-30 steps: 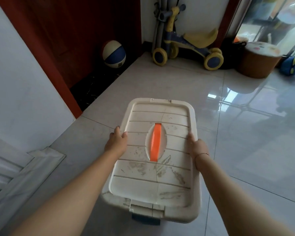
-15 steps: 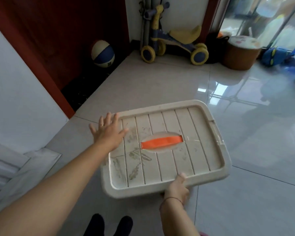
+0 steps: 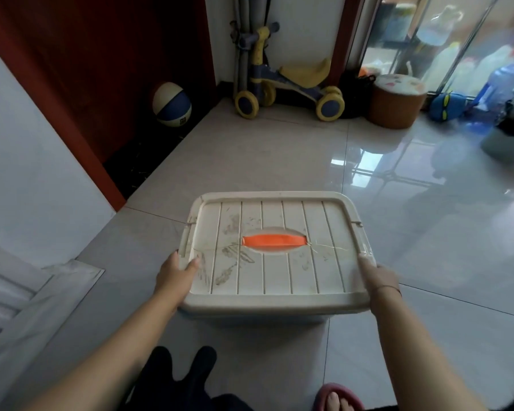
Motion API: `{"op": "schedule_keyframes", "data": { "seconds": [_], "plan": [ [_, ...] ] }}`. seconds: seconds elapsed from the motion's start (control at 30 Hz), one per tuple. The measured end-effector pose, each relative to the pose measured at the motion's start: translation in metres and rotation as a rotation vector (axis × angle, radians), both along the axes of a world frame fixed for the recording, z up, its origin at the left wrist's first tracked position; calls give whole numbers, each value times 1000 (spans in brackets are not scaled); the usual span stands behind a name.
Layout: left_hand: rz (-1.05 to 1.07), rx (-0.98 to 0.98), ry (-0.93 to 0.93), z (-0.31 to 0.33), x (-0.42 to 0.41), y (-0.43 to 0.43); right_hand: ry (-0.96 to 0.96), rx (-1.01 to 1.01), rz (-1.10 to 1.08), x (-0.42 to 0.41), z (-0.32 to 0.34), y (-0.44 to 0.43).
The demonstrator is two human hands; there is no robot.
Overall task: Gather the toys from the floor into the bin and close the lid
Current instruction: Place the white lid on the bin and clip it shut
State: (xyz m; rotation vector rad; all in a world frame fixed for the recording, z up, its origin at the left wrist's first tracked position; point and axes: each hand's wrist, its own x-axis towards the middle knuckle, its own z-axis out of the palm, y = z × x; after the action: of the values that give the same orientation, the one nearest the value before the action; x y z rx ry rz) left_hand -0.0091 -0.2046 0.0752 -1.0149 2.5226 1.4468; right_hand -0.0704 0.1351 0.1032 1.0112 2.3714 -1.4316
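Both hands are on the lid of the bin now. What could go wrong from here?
1. A crack runs across the lid from the handle toward the right hand; pressing there might widen it.
2. The left hand and right hand grip the lid's rim, not the bin; the latches cannot be judged, so lifting may pull the lid off.
3. A foot is close to the bin; a drop could hit it.
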Motion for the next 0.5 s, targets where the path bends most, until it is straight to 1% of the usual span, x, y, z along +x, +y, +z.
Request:
{"op": "schedule_keyframes", "data": {
  "seconds": [0.03,0.1,0.17,0.23,0.27,0.33,0.37,0.4,0.43,0.47,0.5],
  "plan": [
    [-5,0,30,6,-3,0,1,33,34,-7,-3,2],
    [23,111,119,19,-10,-1,13,88,63,-16,1,3],
    [93,327,201,36,-17,-2,52,142,94,-27,16,4],
    [203,633,298,54,-22,-2,72,138,134,-44,31,6],
    [250,757,360,60,-24,-1,69,115,154,-54,37,6],
    [381,893,482,62,-26,5,43,46,155,-73,46,8],
    [402,901,506,60,-23,14,24,3,145,-82,49,9],
    [378,844,491,56,-20,28,-2,-21,155,-88,54,9],
    [299,715,447,46,-16,41,-28,-29,168,-91,61,7],
    [123,461,397,34,-13,54,-49,-29,181,-92,68,6],
    [-151,129,375,19,-10,63,-59,-37,187,-94,74,4]
  ]
}}
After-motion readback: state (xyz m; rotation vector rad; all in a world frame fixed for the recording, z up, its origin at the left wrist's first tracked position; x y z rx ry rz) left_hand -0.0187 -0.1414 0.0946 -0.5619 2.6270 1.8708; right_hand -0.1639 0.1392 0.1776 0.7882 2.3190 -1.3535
